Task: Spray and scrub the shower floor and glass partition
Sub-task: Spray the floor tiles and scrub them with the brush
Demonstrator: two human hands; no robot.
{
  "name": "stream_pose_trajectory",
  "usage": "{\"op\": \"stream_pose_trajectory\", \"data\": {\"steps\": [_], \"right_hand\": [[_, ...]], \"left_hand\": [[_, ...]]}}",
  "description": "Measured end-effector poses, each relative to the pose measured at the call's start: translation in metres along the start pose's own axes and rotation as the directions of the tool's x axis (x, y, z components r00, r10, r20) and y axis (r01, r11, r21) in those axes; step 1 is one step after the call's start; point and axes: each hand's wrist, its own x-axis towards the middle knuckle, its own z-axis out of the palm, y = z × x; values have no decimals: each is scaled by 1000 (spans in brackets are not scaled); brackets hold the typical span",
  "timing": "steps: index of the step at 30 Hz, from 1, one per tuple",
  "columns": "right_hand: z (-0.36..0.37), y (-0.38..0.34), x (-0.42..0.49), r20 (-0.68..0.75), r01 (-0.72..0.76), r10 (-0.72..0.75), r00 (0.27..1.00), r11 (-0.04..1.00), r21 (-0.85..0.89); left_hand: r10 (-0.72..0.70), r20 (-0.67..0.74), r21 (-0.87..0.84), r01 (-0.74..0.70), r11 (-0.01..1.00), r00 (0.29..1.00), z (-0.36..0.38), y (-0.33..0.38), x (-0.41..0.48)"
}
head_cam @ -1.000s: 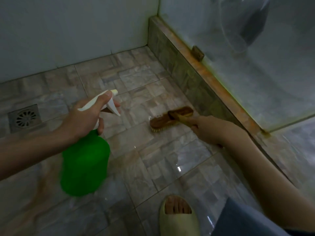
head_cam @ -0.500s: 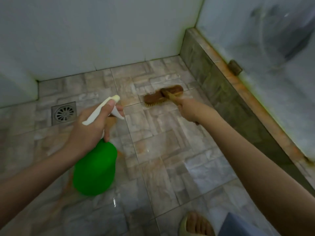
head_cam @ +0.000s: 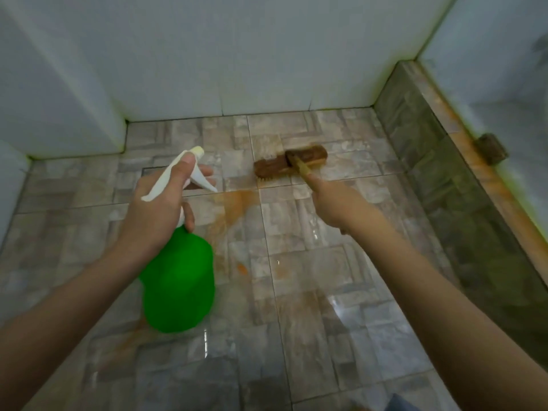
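My left hand (head_cam: pixel 157 215) grips the white trigger head of a green spray bottle (head_cam: pixel 178 280), held above the wet tiled shower floor (head_cam: pixel 311 277) with the nozzle pointing right. My right hand (head_cam: pixel 335 203) grips the yellowish handle of a brown scrub brush (head_cam: pixel 284 166), whose bristles rest on the floor near the back wall. An orange-brown stain (head_cam: pixel 234 209) spreads over the tiles between the two hands. The glass partition (head_cam: pixel 504 69) stands on the raised curb (head_cam: pixel 462 179) at the right.
White tiled walls (head_cam: pixel 222 54) close the back and left of the stall. A brown hinge bracket (head_cam: pixel 490 148) sits on the curb under the glass. The floor shines wet in the foreground. A bit of blue clothing (head_cam: pixel 403 404) shows at the bottom edge.
The brush has moved away from me, from mid-floor toward the back wall, my right arm stretching out. The view has tilted up and forward; the drain and my sandalled foot have left the frame.
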Motion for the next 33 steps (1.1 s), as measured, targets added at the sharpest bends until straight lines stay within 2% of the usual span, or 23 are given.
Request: {"op": "stream_pose_trajectory", "data": {"steps": [3, 5, 7, 9, 11, 16, 19, 22, 25, 27, 29, 33], "right_hand": [[0, -16, -43, 144, -60, 54, 988, 998, 37], [0, -32, -25, 78, -59, 56, 995, 998, 30], [-2, -43, 28, -49, -1, 2, 999, 1000, 29], [-13, -50, 77, -102, 45, -43, 994, 999, 16], [-29, -50, 91, -57, 46, -47, 997, 999, -19], [-18, -61, 16, 133, -16, 15, 991, 1000, 10], [-17, -82, 53, 67, 100, -96, 993, 993, -56], [-30, -95, 95, 14, 149, -149, 989, 987, -58], [-18, -82, 49, 39, 147, -146, 989, 988, -48], [5, -71, -9, 107, 152, -146, 983, 987, -47], [17, -75, -28, 148, 158, -147, 978, 985, -66], [15, -127, 52, -17, 211, -213, 977, 973, -95]], "left_hand": [[-13, -38, 16, 14, 1000, 999, -7, 0, 3], [-36, -72, 31, 39, 999, 997, -10, -1, 5], [-44, -83, 27, 46, 999, 996, -12, 0, 5], [-44, -105, 31, 48, 998, 993, -16, 1, 4], [-54, -142, 3, 55, 999, 988, -20, 2, 2], [-87, -193, -30, 83, 996, 977, -32, 3, 0], [-101, -216, -49, 92, 995, 971, -40, -2, -3], [-88, -193, -47, 80, 996, 977, -49, -6, -9], [-88, -204, -40, 81, 996, 975, -62, -9, -17], [-102, -231, -33, 97, 995, 968, -70, -8, -25], [-115, -236, -10, 116, 993, 965, -76, -9, -32], [-117, -242, 25, 127, 992, 963, -86, -16, -44]]}}
